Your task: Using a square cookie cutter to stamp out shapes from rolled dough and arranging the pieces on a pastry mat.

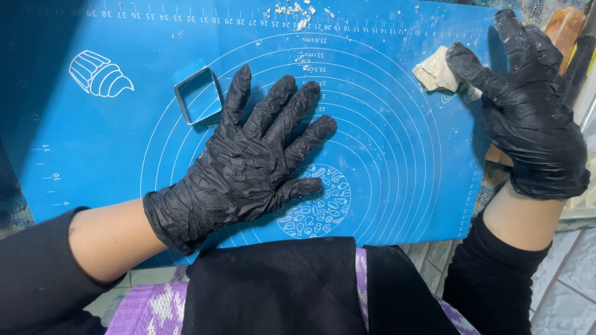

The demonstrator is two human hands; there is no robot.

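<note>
The left hand [248,164], in a black glove, lies flat and spread out on the blue mat [385,186], holding nothing, with its pointer finger just beside the little square metal cutter [198,96]. The right hand [524,111] pinches a pale lump of dough [437,71] near the mat's far right corner. The dough looks dry, so it might break and add to the crumbs [295,11] at the top edge, and the mat could slide if the flat hand lifts.
</note>
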